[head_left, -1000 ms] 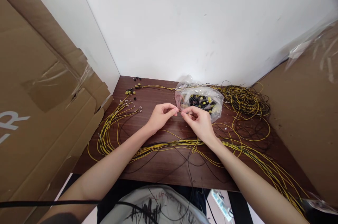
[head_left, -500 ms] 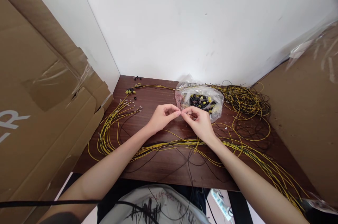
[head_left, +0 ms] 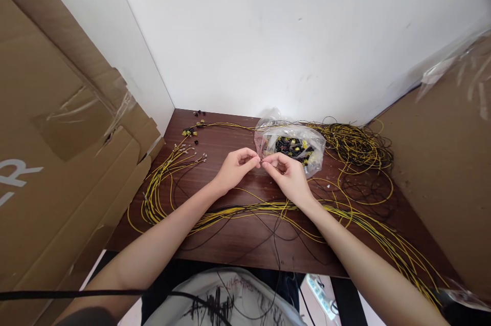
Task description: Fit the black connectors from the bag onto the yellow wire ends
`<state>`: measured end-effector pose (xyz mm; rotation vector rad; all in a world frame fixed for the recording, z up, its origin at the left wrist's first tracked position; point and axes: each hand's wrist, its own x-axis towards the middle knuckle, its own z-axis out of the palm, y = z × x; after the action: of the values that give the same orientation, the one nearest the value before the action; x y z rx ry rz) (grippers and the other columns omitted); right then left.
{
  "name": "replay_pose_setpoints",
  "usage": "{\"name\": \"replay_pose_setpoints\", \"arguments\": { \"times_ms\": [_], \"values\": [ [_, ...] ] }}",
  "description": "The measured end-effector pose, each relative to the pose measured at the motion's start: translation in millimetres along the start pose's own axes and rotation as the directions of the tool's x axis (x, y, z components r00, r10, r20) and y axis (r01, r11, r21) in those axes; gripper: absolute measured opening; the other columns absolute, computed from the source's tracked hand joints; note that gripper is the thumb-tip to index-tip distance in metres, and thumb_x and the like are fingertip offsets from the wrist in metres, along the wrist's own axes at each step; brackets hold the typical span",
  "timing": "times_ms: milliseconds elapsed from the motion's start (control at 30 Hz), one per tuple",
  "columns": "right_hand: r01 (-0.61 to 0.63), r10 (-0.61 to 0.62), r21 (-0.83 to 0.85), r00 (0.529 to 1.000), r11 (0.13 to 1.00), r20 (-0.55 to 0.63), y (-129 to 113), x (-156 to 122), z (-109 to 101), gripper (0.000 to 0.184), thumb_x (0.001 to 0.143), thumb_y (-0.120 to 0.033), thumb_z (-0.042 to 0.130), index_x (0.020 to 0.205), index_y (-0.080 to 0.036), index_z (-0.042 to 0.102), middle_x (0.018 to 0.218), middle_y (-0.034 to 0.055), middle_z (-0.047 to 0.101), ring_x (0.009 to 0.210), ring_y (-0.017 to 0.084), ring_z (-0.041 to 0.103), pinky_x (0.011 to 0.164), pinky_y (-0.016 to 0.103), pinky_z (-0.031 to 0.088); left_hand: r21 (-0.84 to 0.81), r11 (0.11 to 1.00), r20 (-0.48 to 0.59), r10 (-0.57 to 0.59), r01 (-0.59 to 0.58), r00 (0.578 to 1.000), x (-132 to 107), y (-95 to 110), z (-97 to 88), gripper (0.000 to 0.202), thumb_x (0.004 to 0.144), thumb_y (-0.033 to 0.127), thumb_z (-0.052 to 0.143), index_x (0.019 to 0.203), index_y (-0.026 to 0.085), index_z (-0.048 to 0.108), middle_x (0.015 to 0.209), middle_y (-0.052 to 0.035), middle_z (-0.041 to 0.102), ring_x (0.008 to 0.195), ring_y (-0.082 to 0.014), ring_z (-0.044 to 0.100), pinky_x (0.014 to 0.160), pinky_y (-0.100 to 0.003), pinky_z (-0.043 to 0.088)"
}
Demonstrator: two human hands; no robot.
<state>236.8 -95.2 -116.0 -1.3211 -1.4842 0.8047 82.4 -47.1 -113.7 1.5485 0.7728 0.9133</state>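
Note:
My left hand [head_left: 241,168] and my right hand [head_left: 287,176] meet over the middle of the table, thumb and fingertips pinched on each. A tiny dark, thin piece, perhaps a wire end, shows between the fingertips; the fingers hide most of it. Just behind them lies a clear plastic bag [head_left: 317,162] holding many small black and yellow connectors [head_left: 293,147]. Below the wrists a bundle of yellow and black wires [head_left: 264,207] runs across the table. Its left part curves up to small pale ends [head_left: 203,157]. Thin black wires [head_left: 276,244] trail toward the front edge.
A tangled coil of yellow and black wire [head_left: 358,147] lies at the right rear. Loose black and yellow pieces [head_left: 188,132] sit at the left rear of the brown table [head_left: 222,144]. Cardboard [head_left: 76,136] stands on the left, more cardboard [head_left: 441,162] on the right, a white wall behind.
The fingertips of my two hands have drawn slightly apart, with my left fingertips a little to the left, and a bit of the dark piece shows between them. The table items stay put.

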Motion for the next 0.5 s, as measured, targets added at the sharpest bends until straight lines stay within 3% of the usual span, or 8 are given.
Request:
{"name": "replay_pose_setpoints", "arguments": {
  "times_ms": [100,200,333,500],
  "values": [
    [-0.057,0.058,0.101,0.998,0.993,0.0,0.8,0.2,0.8,0.023,0.077,-0.039,0.06,0.078,-0.015,0.062,0.051,-0.0067,0.036,0.047,0.007,0.029,0.046,0.023,0.024,-0.043,0.999,-0.015,0.03,-0.03,0.999,-0.1,0.4,-0.5,0.02,0.077,0.032,0.061,0.074,0.013,0.058,0.07,-0.0014,0.059,0.065,-0.01,0.05,0.067,-0.023,0.041],
    [-0.129,0.133,0.235,0.991,0.963,-0.002,1.8,0.1,2.4,0.026,0.075,-0.042,0.063,0.077,-0.016,0.06,0.049,-0.0091,0.026,0.043,0.006,0.02,0.043,0.023,0.017,0.029,0.994,-0.057,0.102,-0.101,0.993,-0.4,0.2,-1.1,0.019,0.076,0.031,0.063,0.074,0.013,0.061,0.073,-0.0024,0.061,0.069,-0.0113,0.052,0.068,-0.024,0.041],
    [-0.16,0.173,0.319,0.985,0.934,-0.015,1.8,-0.8,4.2,0.027,0.072,-0.042,0.067,0.077,-0.016,0.063,0.047,-0.0097,0.023,0.042,0.004,0.017,0.042,0.023,0.014,0.149,0.98,-0.07,0.143,-0.132,0.987,-1.2,-1.2,-1.6,0.019,0.077,0.032,0.062,0.075,0.013,0.064,0.072,-0.003,0.061,0.068,-0.0127,0.052,0.065,-0.024,0.04],
    [-0.217,0.244,0.364,0.969,0.906,-0.031,2.4,-0.3,3.3,0.028,0.067,-0.042,0.071,0.074,-0.015,0.067,0.045,-0.0094,0.025,0.04,0.004,0.016,0.04,0.023,0.011,0.137,0.983,-0.083,0.134,-0.122,0.987,-0.9,-0.8,-1.2,0.019,0.077,0.032,0.062,0.078,0.013,0.067,0.077,-0.0043,0.064,0.071,-0.0136,0.054,0.067,-0.025,0.041]
  ]
}}
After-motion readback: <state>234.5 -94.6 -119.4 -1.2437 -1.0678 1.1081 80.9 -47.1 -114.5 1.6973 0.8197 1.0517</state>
